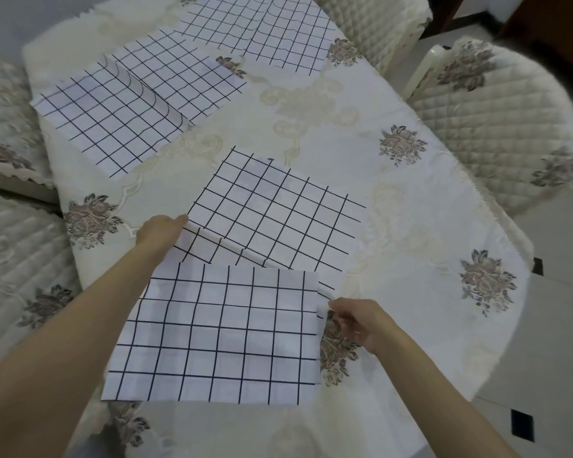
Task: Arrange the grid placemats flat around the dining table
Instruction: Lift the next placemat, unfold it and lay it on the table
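White placemats with dark grid lines lie on a cream floral tablecloth [311, 104]. The near placemat [219, 335] lies flat at the front edge. A middle placemat [272, 209] lies tilted, its near edge tucked under the front one. My left hand [161, 231] pinches its left corner, which lifts a little. My right hand [354, 320] pinches its right corner beside the near placemat. A far-left placemat [110, 127] has a raised fold. Another [179, 74] overlaps it, and one more [265, 31] lies at the far end.
Quilted cream chairs stand around the table: one at the right [497, 120], one at the far end [374, 21], and cushions at the left [10, 133]. Light floor tiles [543, 342] show past the table's right edge.
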The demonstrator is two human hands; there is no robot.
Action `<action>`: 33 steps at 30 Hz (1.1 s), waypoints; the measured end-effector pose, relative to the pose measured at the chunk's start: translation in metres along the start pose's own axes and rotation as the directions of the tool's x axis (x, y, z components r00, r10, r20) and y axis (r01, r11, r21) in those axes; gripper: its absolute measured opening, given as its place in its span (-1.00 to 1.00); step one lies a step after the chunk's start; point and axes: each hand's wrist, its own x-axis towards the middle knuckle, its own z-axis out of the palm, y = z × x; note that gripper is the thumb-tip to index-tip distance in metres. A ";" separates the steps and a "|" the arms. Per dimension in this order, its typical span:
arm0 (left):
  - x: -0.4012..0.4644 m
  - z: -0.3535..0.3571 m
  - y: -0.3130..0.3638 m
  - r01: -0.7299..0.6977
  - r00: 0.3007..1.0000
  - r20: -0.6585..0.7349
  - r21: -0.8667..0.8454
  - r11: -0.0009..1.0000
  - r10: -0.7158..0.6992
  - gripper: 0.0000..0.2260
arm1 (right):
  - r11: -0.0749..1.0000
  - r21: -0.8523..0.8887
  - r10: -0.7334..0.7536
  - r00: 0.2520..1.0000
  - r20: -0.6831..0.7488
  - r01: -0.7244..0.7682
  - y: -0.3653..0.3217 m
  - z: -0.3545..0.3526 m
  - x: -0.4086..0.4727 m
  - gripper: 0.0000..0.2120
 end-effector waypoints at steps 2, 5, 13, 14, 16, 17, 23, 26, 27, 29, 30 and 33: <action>0.003 0.000 -0.003 -0.042 0.999 -0.009 -0.102 0.994 0.041 -0.69 | 0.999 -0.048 -0.017 1.000 -0.013 0.016 0.002 0.001 0.001 -0.82; 0.005 -0.002 -0.004 -0.096 0.995 -0.004 -0.230 0.968 0.097 -0.81 | 0.995 -0.066 -0.081 0.997 -0.018 0.080 0.002 0.004 0.001 -0.84; 0.005 -0.010 0.012 -0.114 0.988 0.040 -0.458 0.881 0.149 -0.84 | 0.980 0.047 -0.186 0.977 -0.102 0.191 -0.001 0.012 0.000 -0.92; 0.005 -0.012 0.013 -0.120 0.986 0.047 -0.465 0.877 0.160 -0.83 | 0.978 0.049 -0.194 0.975 -0.108 0.200 -0.003 0.013 0.001 -0.90; 0.005 -0.015 0.015 -0.118 0.985 0.053 -0.485 0.866 0.165 -0.84 | 0.975 0.050 -0.210 0.971 -0.114 0.217 -0.007 0.013 0.005 -0.86; 0.005 -0.017 0.016 -0.118 0.984 0.059 -0.497 0.859 0.169 -0.85 | 0.972 0.051 -0.222 0.969 -0.110 0.228 -0.010 0.013 0.006 -0.83; -0.005 -0.033 0.022 -0.090 0.975 0.104 -0.619 0.780 0.195 -0.80 | 0.919 0.119 -0.375 0.927 -0.028 0.375 -0.034 0.000 0.006 -0.69; -0.014 -0.039 0.024 -0.140 0.958 0.101 -0.654 0.744 0.268 -0.87 | 0.901 0.199 -0.389 0.921 -0.018 0.385 -0.043 -0.006 0.006 -0.81; -0.016 -0.042 0.025 -0.150 0.955 0.093 -0.667 0.729 0.282 -0.88 | 0.891 0.233 -0.396 0.918 -0.020 0.390 -0.045 -0.008 0.005 -0.85; -0.020 -0.048 0.026 -0.161 0.952 0.078 -0.694 0.702 0.295 -0.89 | 0.862 0.291 -0.428 0.903 -0.021 0.415 -0.049 -0.010 0.001 -0.84; -0.021 -0.051 0.026 -0.163 0.951 0.075 -0.703 0.692 0.299 -0.90 | 0.846 0.306 -0.453 0.891 -0.019 0.437 -0.051 -0.010 -0.001 -0.82; -0.028 -0.060 0.028 -0.178 0.943 0.057 -0.745 0.643 0.327 -0.90 | 0.800 0.338 -0.522 0.853 -0.013 0.495 -0.055 -0.012 -0.009 -0.54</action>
